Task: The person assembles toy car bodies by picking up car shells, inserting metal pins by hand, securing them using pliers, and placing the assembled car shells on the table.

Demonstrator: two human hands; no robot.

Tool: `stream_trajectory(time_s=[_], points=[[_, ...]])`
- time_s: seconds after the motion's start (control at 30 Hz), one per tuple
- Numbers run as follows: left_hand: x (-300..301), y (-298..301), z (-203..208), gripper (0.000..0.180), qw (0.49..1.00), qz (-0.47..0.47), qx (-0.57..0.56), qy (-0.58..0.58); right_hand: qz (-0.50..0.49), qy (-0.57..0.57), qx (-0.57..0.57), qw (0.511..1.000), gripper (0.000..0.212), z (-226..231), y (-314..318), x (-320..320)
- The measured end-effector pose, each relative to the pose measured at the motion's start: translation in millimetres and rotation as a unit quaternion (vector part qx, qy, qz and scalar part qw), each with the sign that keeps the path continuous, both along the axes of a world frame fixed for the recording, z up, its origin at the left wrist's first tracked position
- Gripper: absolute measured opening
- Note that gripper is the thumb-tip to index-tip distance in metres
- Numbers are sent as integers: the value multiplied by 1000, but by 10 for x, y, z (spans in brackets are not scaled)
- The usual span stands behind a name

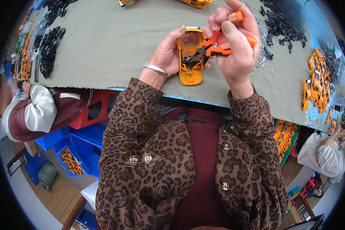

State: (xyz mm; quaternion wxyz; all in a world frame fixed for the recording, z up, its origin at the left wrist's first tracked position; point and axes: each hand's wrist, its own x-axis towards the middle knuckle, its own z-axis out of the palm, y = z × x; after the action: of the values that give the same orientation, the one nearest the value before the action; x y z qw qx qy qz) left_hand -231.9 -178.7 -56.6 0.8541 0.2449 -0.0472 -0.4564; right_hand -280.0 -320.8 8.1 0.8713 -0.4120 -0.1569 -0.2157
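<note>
My left hand (167, 53) grips a yellow toy car body shell (191, 79) by its left side, hollow side up. Inside the shell, near its lower end, sits a small black part (187, 63). In my right hand (239, 57) is a pair of pliers (219, 51) with orange and black handles. Their dark jaws reach into the shell at the black part; whether they grip it I cannot tell. An orange cylindrical end (235, 16) also sticks out between the right hand's fingers, its other end hidden.
Loose metal pins (261, 57) lie right of my right hand. Black parts are heaped at the far right (281, 27) and left (51, 50). More yellow shells (318, 82) are piled at the right edge. People sit at left (42, 107) and right (322, 153); blue crates (90, 142) stand below.
</note>
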Motion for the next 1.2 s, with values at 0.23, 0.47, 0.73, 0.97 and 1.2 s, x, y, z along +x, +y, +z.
stream_trajectory(time_s=[0.23, 0.47, 0.73, 0.97, 1.2], points=[[17, 7, -28, 55, 995, -25, -42, -90, -152, -112, -157, 969, 46, -229, 188, -400], [6, -149, 112, 57, 994, 10, 45, -96, -140, -112, -151, 972, 58, -162, 118, -483], [-125, -129, 15, 51, 984, 150, 83, -47, -39, -110, -167, 979, 78, 299, -152, -573], [-225, 258, -73, 51, 966, 257, 15, -12, -211, -63, -659, 719, 43, 40, -1454, -1119], [-208, 682, -140, 34, 960, 280, 8, 11, -218, 85, -803, 548, 42, -144, -1877, -1426]])
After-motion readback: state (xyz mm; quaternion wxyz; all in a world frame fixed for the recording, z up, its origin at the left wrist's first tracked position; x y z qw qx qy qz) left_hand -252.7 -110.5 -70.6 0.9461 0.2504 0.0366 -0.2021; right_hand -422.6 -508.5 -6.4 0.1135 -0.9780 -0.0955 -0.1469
